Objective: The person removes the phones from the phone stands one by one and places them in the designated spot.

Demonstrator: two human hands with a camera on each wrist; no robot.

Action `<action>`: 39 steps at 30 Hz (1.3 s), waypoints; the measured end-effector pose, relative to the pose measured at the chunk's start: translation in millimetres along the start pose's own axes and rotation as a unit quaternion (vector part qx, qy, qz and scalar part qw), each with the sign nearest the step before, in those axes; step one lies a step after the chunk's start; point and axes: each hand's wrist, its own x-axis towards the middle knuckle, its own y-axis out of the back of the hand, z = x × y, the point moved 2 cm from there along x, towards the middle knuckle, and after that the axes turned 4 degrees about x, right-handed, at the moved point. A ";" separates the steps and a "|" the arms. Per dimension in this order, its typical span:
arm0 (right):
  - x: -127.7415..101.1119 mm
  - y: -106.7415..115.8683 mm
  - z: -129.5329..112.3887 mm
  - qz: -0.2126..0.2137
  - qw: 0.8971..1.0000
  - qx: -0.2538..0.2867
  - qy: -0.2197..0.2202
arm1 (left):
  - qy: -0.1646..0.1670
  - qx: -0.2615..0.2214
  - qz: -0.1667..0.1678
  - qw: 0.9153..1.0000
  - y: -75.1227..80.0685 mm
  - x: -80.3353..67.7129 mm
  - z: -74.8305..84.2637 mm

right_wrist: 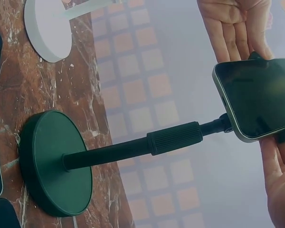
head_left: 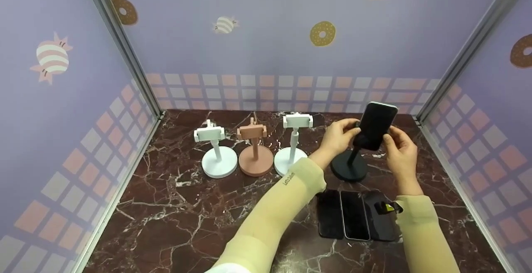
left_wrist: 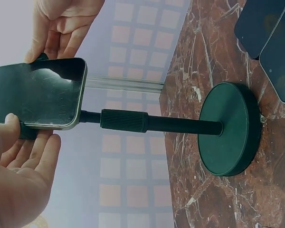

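A dark-screened phone with a pale edge stands upright, tilted a little, in the clamp of a black phone stand. My left hand pinches the clamp at the phone's left side, thumb in front and fingers behind. On the opposite side my right hand pinches the other clamp arm beside the phone's edge. The stand's round base rests on the table, its ribbed post rising to the phone. The back of the clamp is hidden by the phone.
Left of the black stand are a white stand, a brown stand and another white stand. Three dark phones lie side by side in front, near my right sleeve. Patterned walls enclose the marble-look table.
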 end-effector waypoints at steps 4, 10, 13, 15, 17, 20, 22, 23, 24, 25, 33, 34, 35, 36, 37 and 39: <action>-0.1 -2.7 0.3 0.002 1.000 0.008 0.001 | -0.005 -0.005 0.011 1.000 0.6 -2.0 -1.4; -6.0 -10.1 -20.5 -0.007 1.000 0.007 -0.002 | -0.010 -0.001 0.015 1.000 3.8 -2.3 -4.5; -8.7 -11.7 -28.8 -0.014 1.000 0.005 -0.005 | -0.011 -0.007 0.017 1.000 6.4 -3.3 -4.4; -6.4 -11.5 -24.2 -0.011 1.000 0.011 -0.008 | -0.016 -0.008 0.018 1.000 9.0 -3.8 -2.1; -3.5 -11.0 -18.6 -0.007 1.000 0.017 -0.007 | -0.022 -0.011 0.017 1.000 12.5 -4.4 1.5; -1.4 -12.6 -17.9 -0.001 1.000 0.021 -0.004 | -0.030 -0.008 0.015 0.999 19.7 -6.7 7.2; -3.1 -14.9 -24.5 -0.002 1.000 0.020 0.001 | -0.036 -0.008 0.016 0.999 25.6 -9.9 10.5; -4.0 -16.4 -27.8 -0.002 1.000 0.023 0.000 | -0.038 -0.007 0.019 0.999 28.9 -12.2 12.1; -5.2 -17.9 -31.3 -0.004 1.000 0.027 0.001 | -0.040 -0.005 0.022 0.999 32.4 -14.7 13.5; -6.7 -19.6 -35.1 -0.006 1.000 0.029 0.002 | -0.042 -0.008 0.025 0.999 36.0 -17.8 14.9; -26.1 -39.9 -60.7 -0.019 0.999 0.046 -0.010 | -0.051 -0.035 0.047 0.997 65.8 -47.4 19.7; -29.7 -43.4 -63.3 -0.021 0.998 0.051 -0.014 | -0.049 -0.031 0.051 0.997 70.1 -52.2 19.6; -33.4 -47.0 -65.8 -0.023 0.998 0.059 -0.019 | -0.047 -0.032 0.053 0.997 74.4 -57.0 19.3; -37.0 -50.6 -67.8 -0.026 0.997 0.068 -0.025 | -0.046 -0.033 0.056 0.997 78.7 -62.1 19.3; -40.8 -54.1 -69.8 -0.030 0.996 0.074 -0.028 | -0.045 -0.033 0.059 0.997 82.9 -67.1 19.1; -47.7 -60.7 -73.1 -0.039 0.995 0.082 -0.031 | -0.048 -0.037 0.064 0.996 91.1 -76.7 18.3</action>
